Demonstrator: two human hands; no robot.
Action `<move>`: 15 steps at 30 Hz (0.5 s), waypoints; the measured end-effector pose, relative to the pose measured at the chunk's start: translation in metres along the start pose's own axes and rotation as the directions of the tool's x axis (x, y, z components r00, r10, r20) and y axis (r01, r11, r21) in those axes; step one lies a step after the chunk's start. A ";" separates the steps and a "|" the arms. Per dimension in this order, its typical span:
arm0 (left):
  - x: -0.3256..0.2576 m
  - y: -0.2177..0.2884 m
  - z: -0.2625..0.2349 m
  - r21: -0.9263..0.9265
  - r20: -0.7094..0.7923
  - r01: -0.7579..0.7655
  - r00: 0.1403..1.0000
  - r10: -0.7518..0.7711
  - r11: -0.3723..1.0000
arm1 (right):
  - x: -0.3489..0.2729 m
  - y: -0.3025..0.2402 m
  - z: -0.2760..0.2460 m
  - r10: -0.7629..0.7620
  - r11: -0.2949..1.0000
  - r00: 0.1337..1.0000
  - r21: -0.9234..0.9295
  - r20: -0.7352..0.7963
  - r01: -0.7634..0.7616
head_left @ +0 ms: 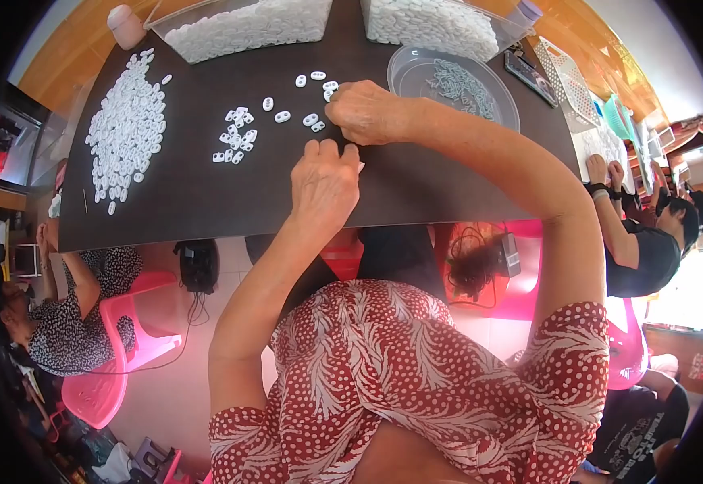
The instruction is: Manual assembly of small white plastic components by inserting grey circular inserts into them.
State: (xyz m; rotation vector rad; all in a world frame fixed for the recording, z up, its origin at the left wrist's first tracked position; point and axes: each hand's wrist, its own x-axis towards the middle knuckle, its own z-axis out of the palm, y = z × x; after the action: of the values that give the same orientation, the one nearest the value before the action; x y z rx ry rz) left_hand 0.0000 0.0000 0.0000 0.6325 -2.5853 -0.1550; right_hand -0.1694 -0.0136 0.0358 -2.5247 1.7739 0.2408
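Over the dark tabletop, my left hand (325, 184) is closed, fingers curled, with a bit of a small white plastic piece (360, 166) showing by its thumb. Just beyond it, my right hand (363, 113) bends downward with its fingers pressed together; what they hold, if anything, is hidden beneath. Several loose white oval pieces with two dark holes, one of them a white oval piece (282, 117), lie left of my right hand. Farther left is a small cluster of white pieces (237, 137). A large heap of white ovals (128, 121) covers the table's left side.
Two clear bins of white pieces, a left bin (247, 31) and a right bin (432, 24), stand at the back. A round clear tray (404, 79) holds small grey-blue parts. A phone (531, 79) and white basket (569, 85) are rightward. People sit on both sides.
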 end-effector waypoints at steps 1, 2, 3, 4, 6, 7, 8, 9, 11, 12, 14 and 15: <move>-0.003 -0.002 -0.003 -0.042 -0.061 0.001 0.998 -0.004 0.999 | -0.001 0.001 0.002 -0.003 1.000 0.998 0.015 -0.067 0.004; -0.005 -0.004 -0.004 -0.085 -0.121 0.000 0.993 -0.010 0.996 | -0.002 0.002 0.004 -0.005 1.000 0.991 0.028 -0.133 0.008; -0.009 -0.007 -0.005 -0.081 -0.118 0.006 0.993 -0.016 0.997 | -0.004 0.001 0.005 -0.011 0.999 0.991 0.032 -0.134 0.015; -0.013 -0.010 -0.006 -0.205 -0.218 0.030 0.973 -0.075 0.978 | -0.008 0.000 0.005 -0.011 0.995 0.962 0.092 -0.272 0.037; -0.017 -0.016 -0.011 -0.445 -0.316 0.076 0.919 -0.235 0.892 | -0.019 -0.007 0.000 0.000 0.987 0.914 0.149 -0.405 0.066; -0.019 -0.018 -0.012 -0.647 -0.181 0.222 0.885 -0.430 0.729 | -0.025 -0.016 -0.006 0.045 0.966 0.896 0.246 -0.442 0.073; -0.022 -0.020 -0.013 -0.793 -0.006 0.347 0.817 -0.576 0.501 | -0.030 -0.027 -0.009 0.095 0.936 0.877 0.341 -0.472 0.082; -0.020 -0.017 -0.025 -0.857 0.175 0.422 0.779 -0.602 0.297 | -0.034 -0.038 -0.007 0.091 0.915 0.845 0.379 -0.528 0.138; -0.019 -0.017 -0.025 -0.899 0.247 0.400 0.799 -0.548 0.178 | -0.041 -0.057 -0.001 0.091 0.887 0.791 0.410 -0.606 0.212; -0.019 -0.016 -0.024 -0.922 0.313 0.384 0.820 -0.479 0.054 | -0.044 -0.067 0.001 0.150 0.861 0.782 0.469 -0.605 0.197; -0.019 -0.015 -0.026 -0.918 0.341 0.397 0.807 -0.483 0.016 | -0.050 -0.074 0.002 0.205 0.846 0.780 0.508 -0.591 0.162; -0.020 -0.017 -0.027 -0.912 0.375 0.408 0.803 -0.464 -0.032 | -0.054 -0.078 0.003 0.261 0.828 0.777 0.547 -0.573 0.126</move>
State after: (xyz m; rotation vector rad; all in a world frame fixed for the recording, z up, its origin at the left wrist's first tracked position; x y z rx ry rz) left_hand 0.0351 -0.0053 0.0118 0.8026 -1.4266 -1.8895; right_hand -0.1141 0.0635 0.0375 -2.1981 1.7345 -1.1079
